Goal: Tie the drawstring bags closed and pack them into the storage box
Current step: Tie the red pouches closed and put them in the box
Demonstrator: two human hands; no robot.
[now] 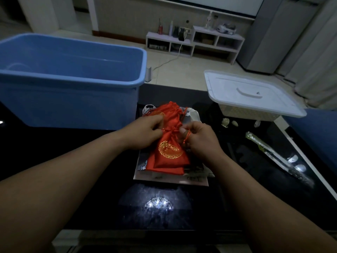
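A red drawstring bag (168, 154) with a gold emblem lies on a stack of other bags on the dark table. Its neck is gathered by a red cord (170, 130). My left hand (145, 133) pinches the cord on the left side of the neck. My right hand (199, 138) pinches the other cord end on the right, with a loop hanging over its fingers. A second red bag (171, 112) lies just behind. The blue storage box (73, 77) stands open at the far left.
A white lid (251, 92) rests on a woven basket at the right. Small pale objects (225, 122) and a clear plastic-wrapped item (273, 156) lie on the table's right side. Grey and white bags (193, 114) lie under the red ones. A low shelf stands on the floor beyond.
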